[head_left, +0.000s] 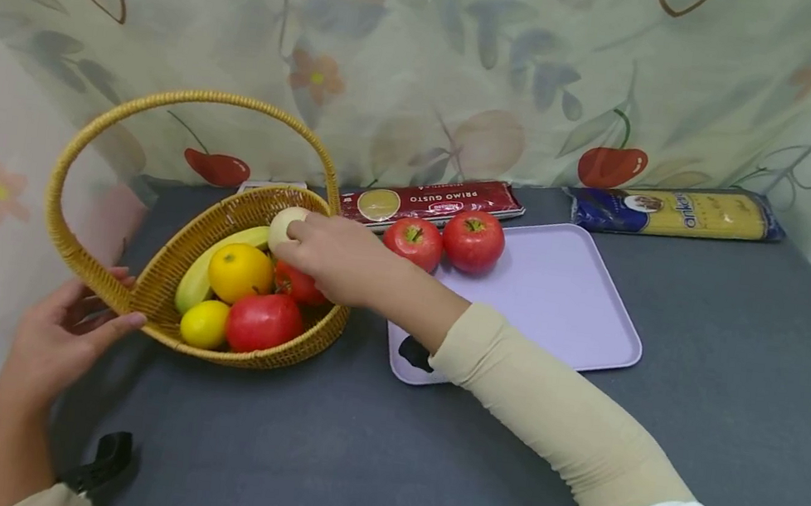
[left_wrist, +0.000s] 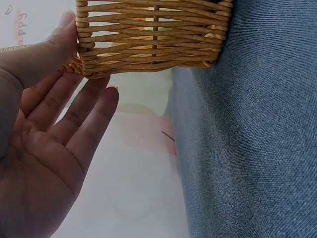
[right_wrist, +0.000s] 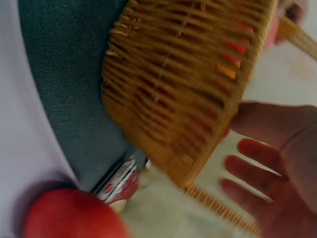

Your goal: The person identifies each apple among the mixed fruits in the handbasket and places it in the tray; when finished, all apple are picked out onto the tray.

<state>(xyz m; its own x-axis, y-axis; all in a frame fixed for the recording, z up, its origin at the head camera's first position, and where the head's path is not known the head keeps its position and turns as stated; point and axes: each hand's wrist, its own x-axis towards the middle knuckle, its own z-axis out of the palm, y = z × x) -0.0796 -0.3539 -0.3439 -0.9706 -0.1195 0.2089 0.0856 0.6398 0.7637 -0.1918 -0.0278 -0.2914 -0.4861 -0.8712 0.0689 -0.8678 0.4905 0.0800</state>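
Observation:
A wicker basket (head_left: 320, 343) with a tall hoop handle stands on the left of the table. At its left end, my left hand (head_left: 69, 332) pinches the rim, thumb on one side and fingers on the other; the left wrist view shows this hand (left_wrist: 54, 119) up close. My right hand (head_left: 345, 259) reaches over the basket's right side, its fingers against a pale round fruit (head_left: 286, 227). Below lie a banana (head_left: 193, 283), an orange (head_left: 241, 272), a lemon (head_left: 205, 324), a pomegranate-like red fruit (head_left: 265, 323) and another red fruit (head_left: 297, 282), partly covered.
Two red apples (head_left: 473, 242) sit at the back left of a lilac tray (head_left: 566, 296), right of the basket. Along the back wall lie a red pasta packet (head_left: 441, 204) and a blue-and-yellow one (head_left: 680, 213). Printed cloth hangs behind the grey table (head_left: 351, 464).

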